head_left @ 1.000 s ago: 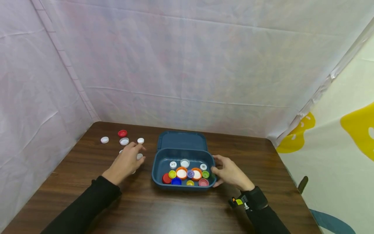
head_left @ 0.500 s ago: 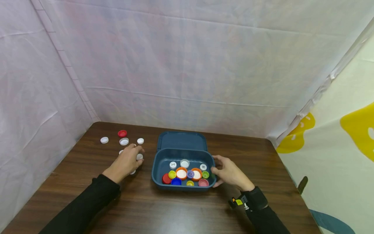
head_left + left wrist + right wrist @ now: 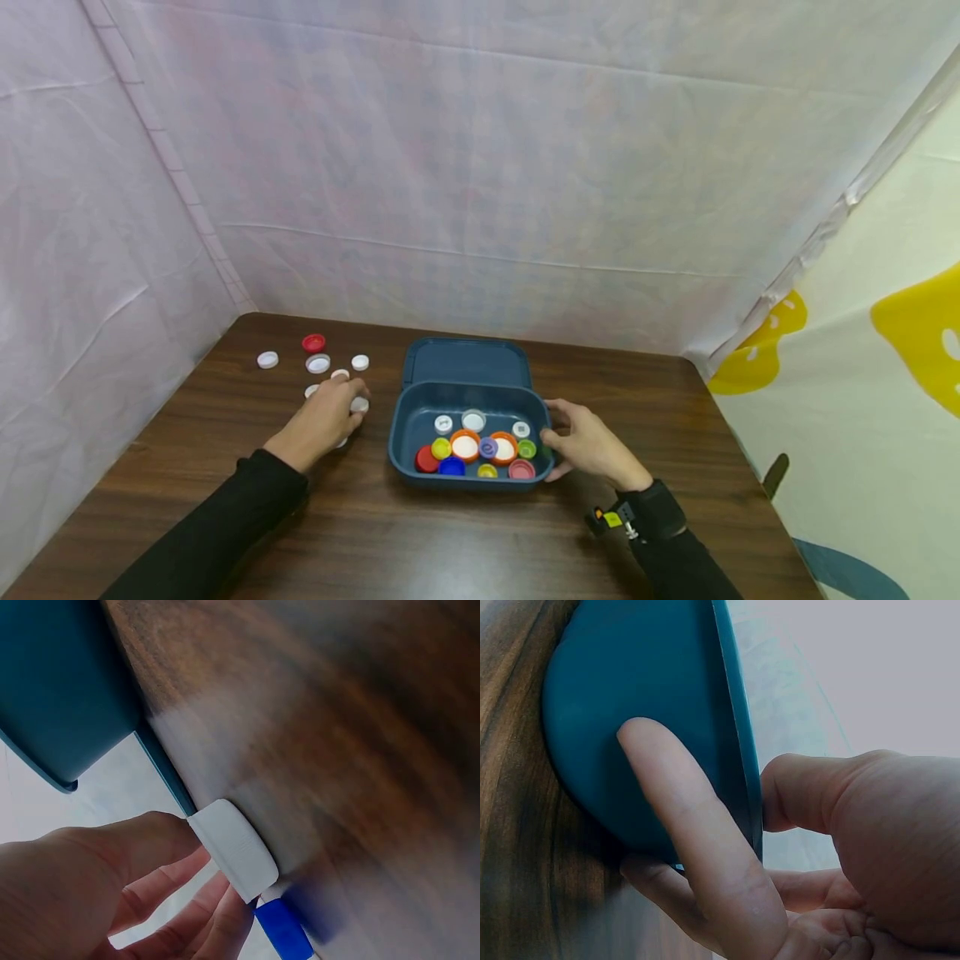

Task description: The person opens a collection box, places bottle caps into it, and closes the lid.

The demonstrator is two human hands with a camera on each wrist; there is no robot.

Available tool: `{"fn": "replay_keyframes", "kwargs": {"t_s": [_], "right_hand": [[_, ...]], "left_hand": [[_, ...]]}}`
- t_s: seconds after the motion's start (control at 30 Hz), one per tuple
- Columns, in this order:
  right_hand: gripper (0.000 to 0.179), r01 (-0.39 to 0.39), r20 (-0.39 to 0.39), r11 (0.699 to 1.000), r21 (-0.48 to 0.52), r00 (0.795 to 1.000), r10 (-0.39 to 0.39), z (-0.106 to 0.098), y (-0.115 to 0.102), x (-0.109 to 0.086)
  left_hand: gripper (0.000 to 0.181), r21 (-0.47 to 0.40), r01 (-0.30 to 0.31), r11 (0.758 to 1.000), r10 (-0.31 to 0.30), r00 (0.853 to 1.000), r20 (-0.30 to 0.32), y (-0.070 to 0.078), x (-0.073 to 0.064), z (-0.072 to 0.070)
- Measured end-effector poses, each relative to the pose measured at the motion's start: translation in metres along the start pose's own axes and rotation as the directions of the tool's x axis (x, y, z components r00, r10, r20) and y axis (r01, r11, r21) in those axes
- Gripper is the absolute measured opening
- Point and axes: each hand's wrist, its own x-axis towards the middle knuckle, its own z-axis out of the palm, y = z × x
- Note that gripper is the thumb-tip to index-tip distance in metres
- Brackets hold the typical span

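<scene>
Caps surround the left hand [image 3: 322, 423], left of centre in the head view, and we see it pinch one white cap [image 3: 360, 405] between thumb and fingers. Over the last second those fingers have drawn in around it, while the cap has hardly moved; we judge the grip freshly formed and the cap not yet lifted. In the left wrist view we find thumb and fingertip at opposite edges, with a blue piece [image 3: 283, 930] just below, too cropped for us to identify. The hand's slight pull back leaves a pale cap [image 3: 340, 373] above the knuckles showing more fully. Farther toward the upper left lie a red cap [image 3: 313, 342] and other white caps [image 3: 318, 363]. At the frame's centre we have the blue box [image 3: 468, 483], its lid [image 3: 467, 362] folded open above, and its coloured caps [image 3: 487, 448] look the same, so we take it that nothing was added meanwhile. At its right end the right hand [image 3: 592, 443] grips the wall, thumb at the rim and fingers outside, and has stayed put. A brown table [image 3: 450, 550] spreads beneath, and white sheeting [image 3: 465, 167] fills the upper frame.
</scene>
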Motion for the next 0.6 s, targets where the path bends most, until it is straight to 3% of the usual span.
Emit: {"fn": "replay_keyframes", "kwargs": {"t_s": [0.17, 0.3, 0.6], "right_hand": [[0.064, 0.006, 0.003, 1.0, 0.001, 1.0, -0.006, 0.0, 0.0, 0.0], [0.064, 0.008, 0.003, 1.0, -0.001, 1.0, -0.008, -0.001, -0.001, 0.0], [0.064, 0.015, 0.006, 1.0, -0.004, 1.0, -0.015, -0.001, -0.001, 0.0]], "left_hand": [[0.019, -0.01, -0.001, 1.0, 0.001, 1.0, -0.004, -0.003, 0.0, 0.003], [0.019, 0.006, -0.023, 1.0, 0.023, 0.999, -0.044, -0.008, 0.001, 0.007], [0.023, -0.009, 0.025, 1.0, -0.025, 0.998, -0.052, 0.011, 0.004, -0.014]]}}
